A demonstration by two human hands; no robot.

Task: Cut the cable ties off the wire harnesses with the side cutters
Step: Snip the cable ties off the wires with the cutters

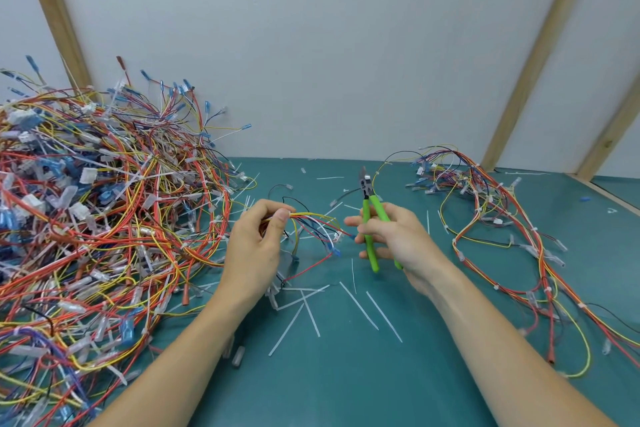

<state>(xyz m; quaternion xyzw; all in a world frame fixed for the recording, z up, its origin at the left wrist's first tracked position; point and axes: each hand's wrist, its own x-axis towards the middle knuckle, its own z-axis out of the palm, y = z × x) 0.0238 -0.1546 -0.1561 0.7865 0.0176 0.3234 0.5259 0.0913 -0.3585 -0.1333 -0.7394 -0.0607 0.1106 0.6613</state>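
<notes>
- We see the cutters [370, 218] held upright in the right hand [398, 239], their long axis near vertical, dark tip pointing up and away toward the wall [311, 45], green handles pointing down toward the person.
- The right fingers curl round the handles, which stand a little apart; the blades at the tip look slightly parted.
- The left hand [258, 243] pinches a harness [311, 229] between thumb and curled fingers, just above the mat [346, 374].
- The harness wires fan out rightward from that pinch, their ends hanging down near the right fingertips, not touching the cutters.
- We cannot tell whether a tie remains on the held harness.
- A big pile [97, 211] of tangled harnesses fills the left side, reaching the left wrist.
- A smaller bundle [502, 218] sprawls on the right, well apart from the hands.
- Between the two heaps lies open mat, strewn with cut ties [358, 305] beneath and just in front of the hands.
- The mat is teal and meets a pale wall with slanting wooden battens [530, 62]; a wooden edge [609, 194] borders the mat at far right.
</notes>
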